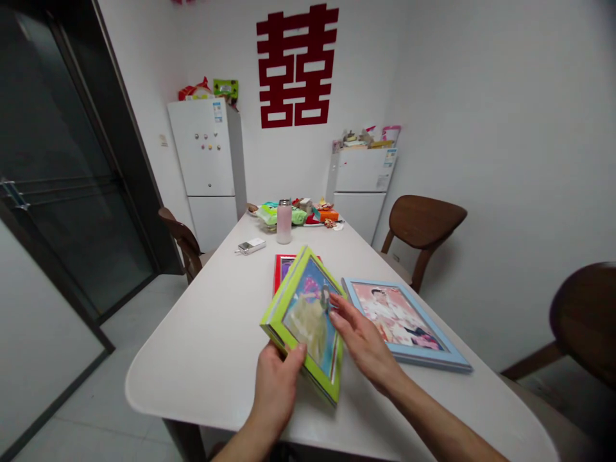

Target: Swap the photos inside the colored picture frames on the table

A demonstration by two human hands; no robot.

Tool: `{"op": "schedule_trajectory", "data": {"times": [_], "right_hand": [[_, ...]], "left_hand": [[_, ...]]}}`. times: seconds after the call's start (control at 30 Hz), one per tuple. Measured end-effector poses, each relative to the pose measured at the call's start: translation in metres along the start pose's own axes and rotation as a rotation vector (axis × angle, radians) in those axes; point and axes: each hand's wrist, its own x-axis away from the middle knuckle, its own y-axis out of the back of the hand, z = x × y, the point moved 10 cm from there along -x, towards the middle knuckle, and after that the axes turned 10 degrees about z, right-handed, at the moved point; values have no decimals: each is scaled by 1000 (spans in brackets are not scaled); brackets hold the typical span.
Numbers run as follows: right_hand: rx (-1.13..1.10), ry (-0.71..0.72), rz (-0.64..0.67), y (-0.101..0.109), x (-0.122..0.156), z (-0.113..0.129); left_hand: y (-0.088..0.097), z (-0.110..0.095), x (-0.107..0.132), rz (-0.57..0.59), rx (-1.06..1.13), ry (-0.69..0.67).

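My left hand [279,382] grips the near lower corner of a lime-green picture frame [308,321], thumb on the front, and holds it tilted up off the white table [212,340]. My right hand [363,343] rests with fingers stretched flat against the frame's right edge and glass. Behind the green frame a red frame [282,266] lies flat, partly hidden. A light-blue frame [404,324] with a photo lies flat to the right, just beside my right hand.
A pink bottle [283,221], a small silver device [251,246] and a pile of snacks [301,213] sit at the table's far end. Brown chairs stand at the left [180,240], right [421,234] and near right [584,321]. Two white fridges [206,167] stand against the wall.
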Motion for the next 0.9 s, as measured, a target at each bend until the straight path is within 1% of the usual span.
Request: {"op": "schedule_trajectory", "data": {"times": [0.07, 0.13, 0.17, 0.2, 0.23, 0.27, 0.33, 0.4, 0.5, 0.6, 0.67, 0.73, 0.83, 0.9], "right_hand": [[-262, -76, -16, 2, 10, -2], [-479, -117, 9, -2, 22, -1], [-561, -136, 42, -5, 28, -1], [-619, -162, 81, -9, 34, -2], [-654, -195, 117, -13, 39, -5], [-672, -231, 146, -15, 44, -9], [-681, -274, 195, -18, 50, -19], [-644, -279, 231, -18, 51, -29], [-477, -299, 257, -15, 47, -48], [-145, -287, 219, -6, 41, -62], [144, -246, 175, 3, 38, -62], [401, -204, 145, 7, 37, -57], [668, -175, 146, 7, 36, -50], [791, -183, 165, 4, 36, -50]], "left_hand": [[-9, -27, 16, 87, -363, -132], [-27, -48, 35, 191, -699, -329], [-38, -54, 45, 247, -844, -426], [-48, -55, 54, 303, -967, -505], [-57, -51, 61, 356, -1071, -559], [-64, -44, 66, 409, -1161, -583], [-75, -25, 70, 496, -1301, -573], [-81, -5, 71, 551, -1391, -537], [-87, 16, 73, 590, -1469, -540], [-92, 25, 74, 590, -1530, -576], [-95, 28, 74, 594, -1569, -588], [-97, 29, 73, 595, -1606, -591], [-99, 30, 72, 594, -1656, -600], [-101, 30, 73, 604, -1681, -616]]}}
